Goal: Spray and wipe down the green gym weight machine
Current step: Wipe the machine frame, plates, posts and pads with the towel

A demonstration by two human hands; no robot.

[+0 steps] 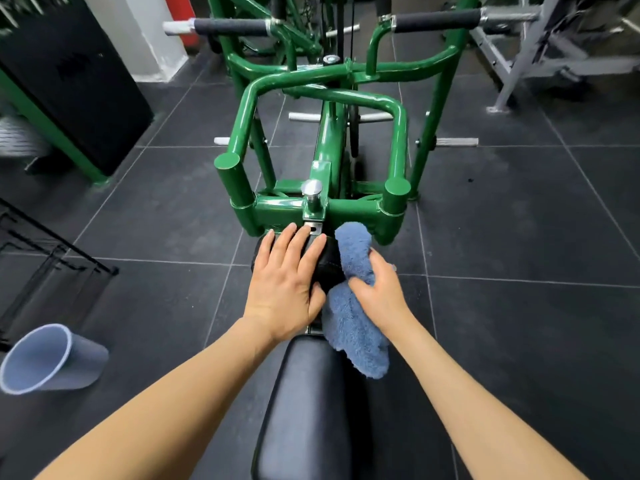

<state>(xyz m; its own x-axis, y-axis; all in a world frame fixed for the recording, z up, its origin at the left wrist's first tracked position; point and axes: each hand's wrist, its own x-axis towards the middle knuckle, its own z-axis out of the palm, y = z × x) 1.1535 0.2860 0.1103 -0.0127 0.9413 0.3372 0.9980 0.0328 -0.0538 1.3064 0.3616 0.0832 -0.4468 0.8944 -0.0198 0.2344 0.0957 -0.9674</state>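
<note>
Left hand (pixel 282 275) lies flat, fingers (pixel 300 237) straight, pressing the small black pad (pixel 327 268) just behind the green machine (pixel 325 140) frame. Right hand (pixel 377 289) has fingers curled round a blue cloth (pixel 353 323), held vs the pad's right side, hanging over the black seat (pixel 304 403). Grey bin (pixel 45 358) on floor (pixel 519 237), far left.

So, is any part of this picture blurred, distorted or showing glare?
Head view: wide-angle bending curves the floor tiles toward the edges; far-left edge is smeared; bright glare streaks on the green machine frame; hands, blue cloth and black seat pad are sharp.
</note>
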